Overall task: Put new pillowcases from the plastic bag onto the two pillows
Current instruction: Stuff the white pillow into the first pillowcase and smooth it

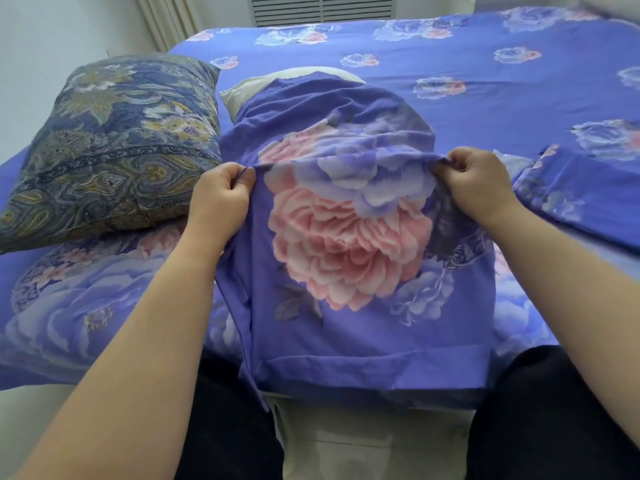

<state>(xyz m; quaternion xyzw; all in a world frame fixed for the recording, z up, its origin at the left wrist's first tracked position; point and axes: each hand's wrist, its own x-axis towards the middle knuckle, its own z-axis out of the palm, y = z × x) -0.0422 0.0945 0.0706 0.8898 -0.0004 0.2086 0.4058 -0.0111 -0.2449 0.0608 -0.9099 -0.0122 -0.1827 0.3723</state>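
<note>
A purple pillowcase (pixel 346 244) with a big pink flower lies over a pale pillow (pixel 242 90) in the middle of the bed; the pillow's far end sticks out uncovered. My left hand (pixel 221 199) pinches the fabric's left side and my right hand (pixel 479 181) pinches its right side, stretching a fold between them. The pillowcase's near hem hangs over the bed edge. A second pillow (pixel 114 143) in a dark blue paisley cover rests at the left. Another folded purple pillowcase (pixel 581 195) lies at the right, with a bit of clear plastic (pixel 512 164) beside it.
The bed carries a purple floral sheet (pixel 450 53) reaching to the far wall. A vent grille (pixel 322 8) sits behind the bed. My dark-clothed legs (pixel 554 427) press against the bed's near edge, with pale floor between them.
</note>
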